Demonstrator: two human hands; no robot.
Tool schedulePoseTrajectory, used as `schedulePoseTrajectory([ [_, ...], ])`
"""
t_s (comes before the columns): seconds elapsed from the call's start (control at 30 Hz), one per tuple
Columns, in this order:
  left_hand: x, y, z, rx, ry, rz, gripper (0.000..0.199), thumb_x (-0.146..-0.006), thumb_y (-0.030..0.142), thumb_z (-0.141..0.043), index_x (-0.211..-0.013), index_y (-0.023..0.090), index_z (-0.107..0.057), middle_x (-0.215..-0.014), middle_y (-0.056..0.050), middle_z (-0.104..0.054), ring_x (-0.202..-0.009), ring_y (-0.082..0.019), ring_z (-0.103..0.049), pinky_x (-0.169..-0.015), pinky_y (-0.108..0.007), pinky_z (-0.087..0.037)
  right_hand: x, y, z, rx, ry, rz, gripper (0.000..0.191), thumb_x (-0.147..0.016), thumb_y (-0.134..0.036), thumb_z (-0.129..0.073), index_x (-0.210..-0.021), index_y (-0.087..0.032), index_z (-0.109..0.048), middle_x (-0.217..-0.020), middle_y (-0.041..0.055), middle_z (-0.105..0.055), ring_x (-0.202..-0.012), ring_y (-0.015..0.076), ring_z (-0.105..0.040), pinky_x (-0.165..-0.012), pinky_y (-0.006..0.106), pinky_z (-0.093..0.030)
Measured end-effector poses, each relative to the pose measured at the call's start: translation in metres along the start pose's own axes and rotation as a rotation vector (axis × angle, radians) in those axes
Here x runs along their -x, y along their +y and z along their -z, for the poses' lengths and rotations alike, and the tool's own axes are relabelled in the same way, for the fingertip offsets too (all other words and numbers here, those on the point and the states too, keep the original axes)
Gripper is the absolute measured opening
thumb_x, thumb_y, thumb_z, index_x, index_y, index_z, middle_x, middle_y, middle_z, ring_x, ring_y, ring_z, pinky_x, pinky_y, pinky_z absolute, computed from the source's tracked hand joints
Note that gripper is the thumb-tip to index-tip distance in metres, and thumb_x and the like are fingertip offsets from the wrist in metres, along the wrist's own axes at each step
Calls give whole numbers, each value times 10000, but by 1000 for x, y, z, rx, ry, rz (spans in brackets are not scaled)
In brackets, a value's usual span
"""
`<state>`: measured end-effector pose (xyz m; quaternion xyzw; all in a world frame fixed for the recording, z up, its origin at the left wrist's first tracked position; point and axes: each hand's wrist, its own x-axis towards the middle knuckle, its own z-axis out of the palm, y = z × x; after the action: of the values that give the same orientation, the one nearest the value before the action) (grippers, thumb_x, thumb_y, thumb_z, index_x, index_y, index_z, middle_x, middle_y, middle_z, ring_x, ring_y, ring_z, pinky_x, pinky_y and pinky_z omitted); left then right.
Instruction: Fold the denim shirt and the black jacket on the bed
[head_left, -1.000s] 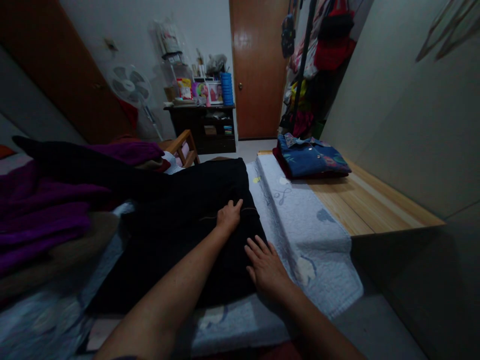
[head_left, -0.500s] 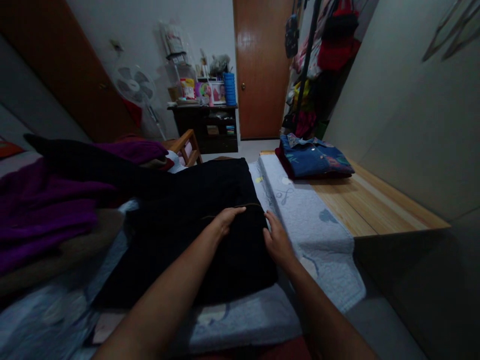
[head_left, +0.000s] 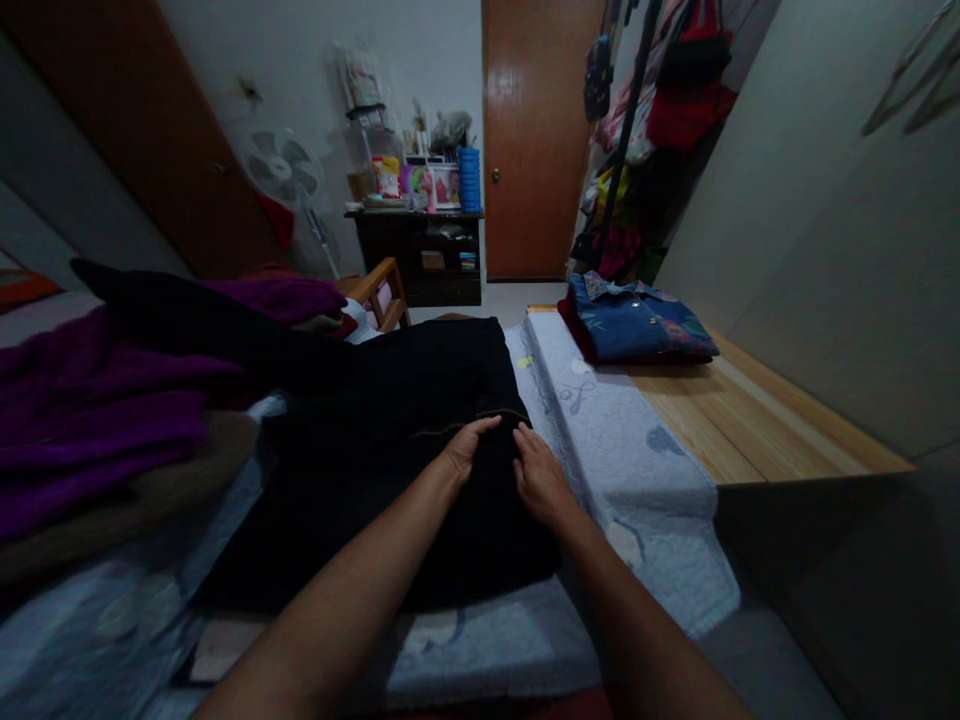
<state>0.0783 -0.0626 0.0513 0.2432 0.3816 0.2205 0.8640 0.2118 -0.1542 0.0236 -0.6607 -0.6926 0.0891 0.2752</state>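
Note:
A black garment lies spread over the patterned light bedding, with a thin brownish line across its right part. My left hand rests on it just below this line, fingers pointing right. Close by, my right hand lies on the garment's right part, its fingers stretched out and held together. Neither hand appears to grip anything, though the undersides of the fingers are hidden. One long black sleeve-like part reaches left across purple clothing.
A folded blue denim garment tops a dark red one on the wooden board at right. Light bedding drapes over the board's edge. Beyond stand a wooden chair, a fan and a dark cabinet.
My right hand has moved left from the garment's right edge onto its surface, nearer my left hand. The whole view has shifted slightly. The black garment lies much as before.

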Motion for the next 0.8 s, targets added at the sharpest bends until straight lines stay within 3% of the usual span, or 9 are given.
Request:
schedulePoseTrajectory([
  [0.2, 1, -1, 5, 2, -2, 51, 288, -834, 353, -579, -960, 109, -668, -782, -80, -741, -643, -212, -698, -698, -344, -565, 1, -3, -3, 93, -14, -3, 535, -877, -141, -388, -1407, -85, -421, -1508, 140, -351, -1382, 234, -322, -1116, 405, -309],
  [0.27, 1, -2, 6, -63, 27, 13, 260, -828, 327, -582, -939, 107, -662, -785, -81, -738, -647, -215, -698, -693, -350, -567, 3, -5, -4, 131, -36, -6, 553, -875, -143, -391, -1427, -103, -399, -1533, 114, -310, -1392, 244, -300, -1109, 406, -307],
  [0.4, -4, -6, 4, -385, 342, -361, 225, -770, 226, -633, -968, 119, -641, -877, -93, -734, -768, -243, -704, -751, -379, -563, 6, -10, -3, 216, -95, 5, 562, -886, -153, -377, -1448, -150, -377, -1556, 59, -264, -1408, 255, -260, -1087, 416, -306],
  [0.47, -5, -6, 3, -460, 477, -495, 362, -739, 148, -645, -1098, 136, -595, -1055, -103, -703, -960, -245, -672, -878, -376, -521, 6, -13, -4, 256, -131, 22, 560, -892, -149, -355, -1451, -170, -375, -1557, 46, -259, -1410, 264, -249, -1082, 453, -291],
  [0.53, -5, -6, 4, -534, 564, -594, 586, -711, 74, -641, -1270, 162, -487, -1291, -112, -582, -1198, -233, -545, -1026, -363, -417, 6, -16, -5, 280, -174, 41, 559, -893, -151, -345, -1450, -186, -376, -1556, 41, -258, -1412, 272, -241, -1075, 497, -277],
  [0.63, 2, -8, 8, -1020, 683, -830, 702, -725, 61, -614, -1381, 185, -399, -1474, -122, -378, -1348, -254, -365, -1111, -392, -309, 7, -20, -9, 288, -220, 43, 554, -894, -165, -345, -1447, -194, -380, -1551, 45, -270, -1417, 274, -228, -1065, 532, -270],
  [0.7, 9, -12, 12, -1450, 680, -923, 584, -775, 97, -572, -1339, 222, -485, -1503, -98, -350, -1324, -295, -376, -1088, -455, -325, 7, -22, -12, 283, -221, 33, 548, -900, -173, -342, -1446, -193, -381, -1546, 52, -281, -1419, 274, -222, -1057, 535, -280],
  [0.8, 15, -18, 18, -1840, 620, -990, 479, -832, 143, -522, -1282, 300, -563, -1545, -15, -310, -1327, -339, -344, -1058, -539, -310, 7, -23, -13, 265, -210, 28, 522, -911, -192, -353, -1429, -198, -408, -1538, 61, -302, -1417, 272, -230, -1054, 530, -287],
])
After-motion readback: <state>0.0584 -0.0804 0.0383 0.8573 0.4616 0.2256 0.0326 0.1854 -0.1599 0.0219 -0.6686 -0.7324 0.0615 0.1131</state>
